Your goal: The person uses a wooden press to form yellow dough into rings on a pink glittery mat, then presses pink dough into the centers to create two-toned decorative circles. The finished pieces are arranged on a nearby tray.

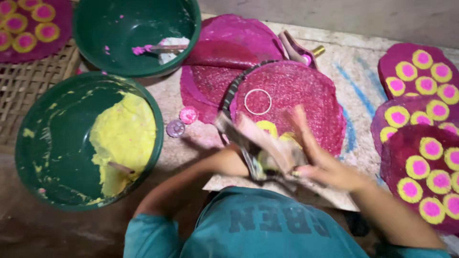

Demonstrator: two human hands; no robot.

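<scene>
Both my hands meet over the near edge of a round, dark pink disc [296,91] and are blurred by motion. My left hand [237,154] and my right hand [321,165] together grip a crumpled, greyish bag [267,148] smeared with yellow paste. Two yellow blobs [268,127] lie on the disc just beyond the bag. A thin white ring [258,102] rests on the disc's left part. The disc sits on a round stand with a dark rim [231,93].
At left, a green bowl [43,143] holds yellow paste [126,138] and a stick. Behind it, another green bowl [119,28] holds pink paste. Two small caps [182,121] lie between. Finished discs with yellow-pink spots [420,157] are stacked right and on the far-left woven mat [28,86].
</scene>
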